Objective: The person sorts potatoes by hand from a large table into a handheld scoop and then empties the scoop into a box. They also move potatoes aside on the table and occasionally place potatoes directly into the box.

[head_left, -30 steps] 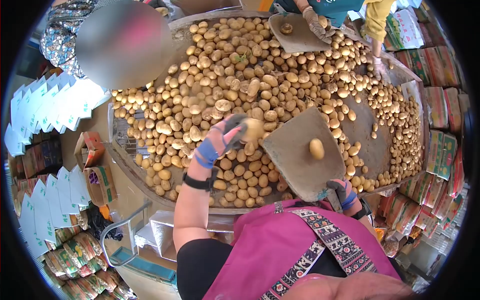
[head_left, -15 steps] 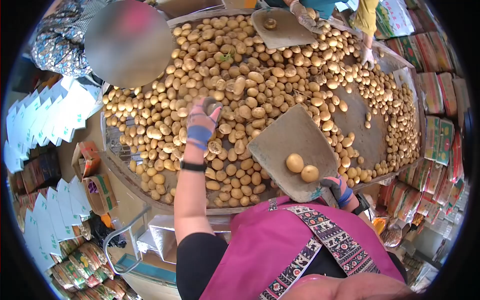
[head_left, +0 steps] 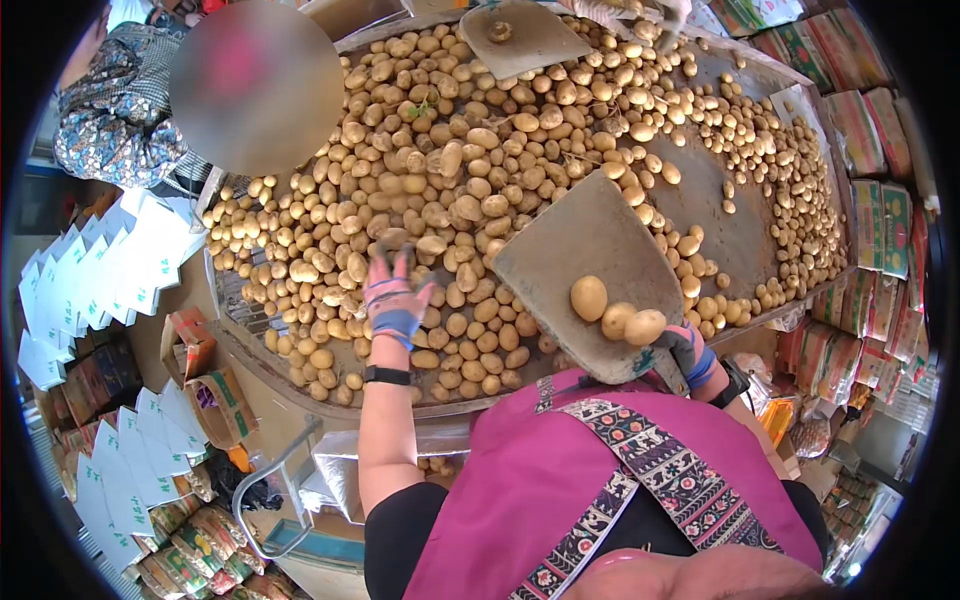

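Many potatoes (head_left: pixel 480 205) lie spread over a large table (head_left: pixel 745 230) with a raised rim. My left hand (head_left: pixel 393 298), in a pink and blue glove, rests on the potatoes with its fingers apart. At the lower right, my right hand (head_left: pixel 692 358) is closed round the handle of a grey scoop (head_left: pixel 560 250). Three potatoes (head_left: pixel 618 321) lie in the scoop near its handle end. The scoop sits over the potatoes, its wide edge pointing up and left.
Another scoop (head_left: pixel 525 45) lies at the far edge, near a co-worker's gloved hands (head_left: pixel 670 20). A co-worker in patterned sleeves (head_left: pixel 120 120) stands upper left. White folded boxes (head_left: pixel 110 270) stand left, a metal frame (head_left: pixel 245 500) lower left, stacked cartons (head_left: pixel 880 225) right.
My left hand has moved down and its fingers have spread. The scoop now holds three potatoes instead of two. The co-worker's hand at the upper right has moved away from the small potatoes.
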{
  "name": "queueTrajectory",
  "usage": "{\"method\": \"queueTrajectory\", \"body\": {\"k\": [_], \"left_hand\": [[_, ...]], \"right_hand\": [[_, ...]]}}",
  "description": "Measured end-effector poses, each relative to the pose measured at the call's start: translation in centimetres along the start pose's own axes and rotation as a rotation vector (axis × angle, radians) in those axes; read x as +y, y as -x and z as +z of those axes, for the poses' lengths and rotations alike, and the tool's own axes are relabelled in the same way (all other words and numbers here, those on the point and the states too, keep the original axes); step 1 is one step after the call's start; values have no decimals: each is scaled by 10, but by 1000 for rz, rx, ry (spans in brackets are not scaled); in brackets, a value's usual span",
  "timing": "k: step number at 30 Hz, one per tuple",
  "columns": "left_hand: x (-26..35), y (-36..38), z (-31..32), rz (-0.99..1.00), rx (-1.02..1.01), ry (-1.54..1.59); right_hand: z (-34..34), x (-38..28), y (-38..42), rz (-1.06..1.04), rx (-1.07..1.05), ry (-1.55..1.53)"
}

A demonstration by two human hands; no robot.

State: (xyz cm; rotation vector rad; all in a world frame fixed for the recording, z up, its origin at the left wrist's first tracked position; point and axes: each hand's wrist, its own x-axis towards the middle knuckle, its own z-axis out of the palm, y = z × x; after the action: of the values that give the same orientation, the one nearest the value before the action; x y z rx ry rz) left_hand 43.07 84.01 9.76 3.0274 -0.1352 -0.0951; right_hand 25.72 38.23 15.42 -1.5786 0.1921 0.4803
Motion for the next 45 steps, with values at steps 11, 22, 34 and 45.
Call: {"method": "queueTrajectory", "body": {"k": [11, 22, 34, 45], "left_hand": [[55, -3, -77, 125, 435, 571], [256, 82, -69, 804, -155, 51], [126, 77, -105, 381, -556, 2124], [25, 34, 10, 15, 54, 196]], "right_hand": [[10, -26, 13, -481, 96, 513], [20, -10, 20, -29, 138, 203], [-3, -20, 50, 160, 249, -829], [-64, 75, 52, -145, 407, 222]]}}
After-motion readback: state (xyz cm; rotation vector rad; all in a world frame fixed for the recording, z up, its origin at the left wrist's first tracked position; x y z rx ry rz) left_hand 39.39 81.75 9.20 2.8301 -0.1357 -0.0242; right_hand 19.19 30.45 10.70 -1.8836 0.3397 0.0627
